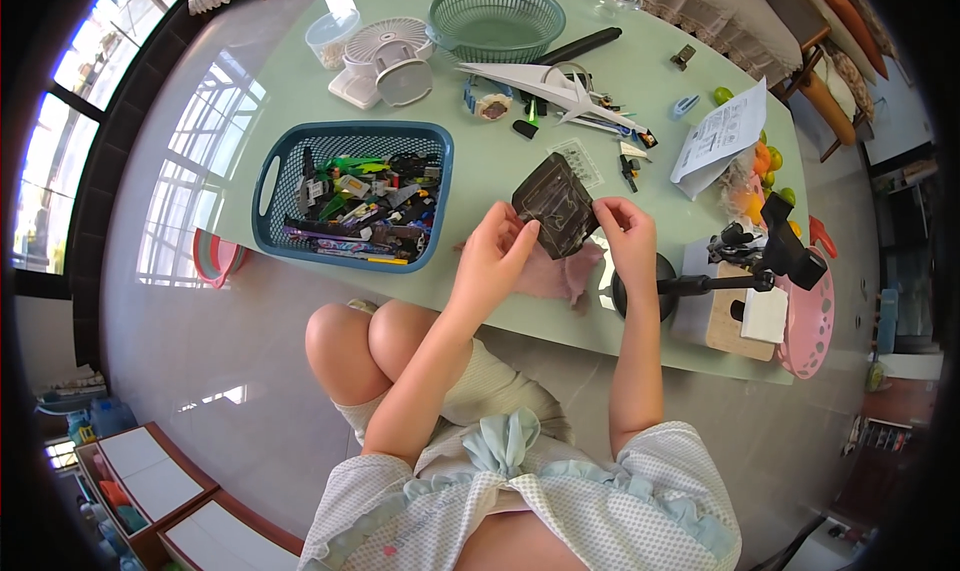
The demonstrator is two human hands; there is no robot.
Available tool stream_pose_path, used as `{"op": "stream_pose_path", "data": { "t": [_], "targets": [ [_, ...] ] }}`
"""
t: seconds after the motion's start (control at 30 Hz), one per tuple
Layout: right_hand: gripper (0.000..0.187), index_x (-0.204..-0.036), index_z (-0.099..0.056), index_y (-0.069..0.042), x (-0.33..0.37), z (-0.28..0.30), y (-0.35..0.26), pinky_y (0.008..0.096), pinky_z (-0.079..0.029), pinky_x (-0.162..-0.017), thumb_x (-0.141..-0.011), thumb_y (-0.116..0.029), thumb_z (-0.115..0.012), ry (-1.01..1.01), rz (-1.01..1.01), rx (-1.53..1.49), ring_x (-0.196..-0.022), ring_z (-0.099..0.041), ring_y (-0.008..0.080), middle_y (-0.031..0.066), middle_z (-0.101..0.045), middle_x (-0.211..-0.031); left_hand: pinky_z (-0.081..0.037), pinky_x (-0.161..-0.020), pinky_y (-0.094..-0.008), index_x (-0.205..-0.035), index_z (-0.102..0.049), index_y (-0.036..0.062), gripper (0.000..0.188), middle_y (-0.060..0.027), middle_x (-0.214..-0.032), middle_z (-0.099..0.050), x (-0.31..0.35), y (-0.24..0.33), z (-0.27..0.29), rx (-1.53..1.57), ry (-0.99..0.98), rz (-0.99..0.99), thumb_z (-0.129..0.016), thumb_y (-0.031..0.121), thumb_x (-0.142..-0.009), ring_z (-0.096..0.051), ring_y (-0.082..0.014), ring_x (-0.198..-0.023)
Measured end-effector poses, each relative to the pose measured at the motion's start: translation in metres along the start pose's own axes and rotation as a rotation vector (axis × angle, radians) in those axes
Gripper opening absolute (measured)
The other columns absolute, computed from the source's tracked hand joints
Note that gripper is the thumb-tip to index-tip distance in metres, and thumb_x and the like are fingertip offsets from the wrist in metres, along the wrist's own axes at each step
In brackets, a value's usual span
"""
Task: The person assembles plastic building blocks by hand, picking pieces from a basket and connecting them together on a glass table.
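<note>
Above the table's near edge, a flat black rectangular plastic piece [555, 206] with moulded lines on its face is held tilted between my hands. My left hand [492, 256] grips its lower left side between thumb and fingers. At its right edge, my right hand [628, 239] pinches a corner with thumb and forefinger. Beneath the piece lies a pink cloth [545, 279], partly hidden by it. A small printed card [580, 163] rests on the table just beyond the piece. To the left stands a blue basket [262, 246] full of mixed small plastic toy parts [375, 196].
Farther back are a green basket [497, 51], a small white fan [390, 46], a watch [490, 103] and a white toy plane [570, 93] among loose tools. A black phone stand [690, 286], a paper sheet [722, 139] and fruit [765, 161] occupy the right side.
</note>
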State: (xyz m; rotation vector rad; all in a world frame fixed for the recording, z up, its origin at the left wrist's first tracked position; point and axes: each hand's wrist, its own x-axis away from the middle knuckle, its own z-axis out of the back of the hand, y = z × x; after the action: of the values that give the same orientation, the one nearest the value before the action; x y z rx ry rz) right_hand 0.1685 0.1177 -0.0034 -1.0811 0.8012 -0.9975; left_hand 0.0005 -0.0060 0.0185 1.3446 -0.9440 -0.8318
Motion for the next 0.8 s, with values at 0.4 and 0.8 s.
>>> {"op": "stream_pose_path", "data": {
  "t": [0.4, 0.8],
  "targets": [
    [0.016, -0.093, -0.07, 0.003, -0.008, -0.036, -0.042, 0.0207, -0.045, -0.066, -0.089, -0.012, -0.068, -0.075, 0.041, -0.15, -0.071, -0.058, 0.0055, 0.0008, -0.067, -0.079, -0.044, -0.052, -0.0312, -0.119, -0.051, 0.0018, 0.035, -0.0071, -0.073, -0.064, 0.043, 0.04, 0.042, -0.354, 0.132, -0.162, -0.064, 0.013, -0.089, -0.059, -0.0194, -0.054],
    [0.018, -0.092, -0.073, 0.0, -0.026, -0.128, -0.109, 0.0227, -0.045, -0.061, -0.084, -0.016, -0.072, -0.289, 0.188, -0.036, -0.066, -0.058, 0.007, 0.0016, -0.068, -0.073, -0.049, -0.059, -0.0403, -0.121, -0.057, 0.0094, 0.03, -0.0087, -0.08, -0.069, 0.053, 0.046, 0.138, -0.723, 0.502, -0.102, -0.058, 0.018, -0.092, -0.066, -0.0277, -0.066]
  ]
}}
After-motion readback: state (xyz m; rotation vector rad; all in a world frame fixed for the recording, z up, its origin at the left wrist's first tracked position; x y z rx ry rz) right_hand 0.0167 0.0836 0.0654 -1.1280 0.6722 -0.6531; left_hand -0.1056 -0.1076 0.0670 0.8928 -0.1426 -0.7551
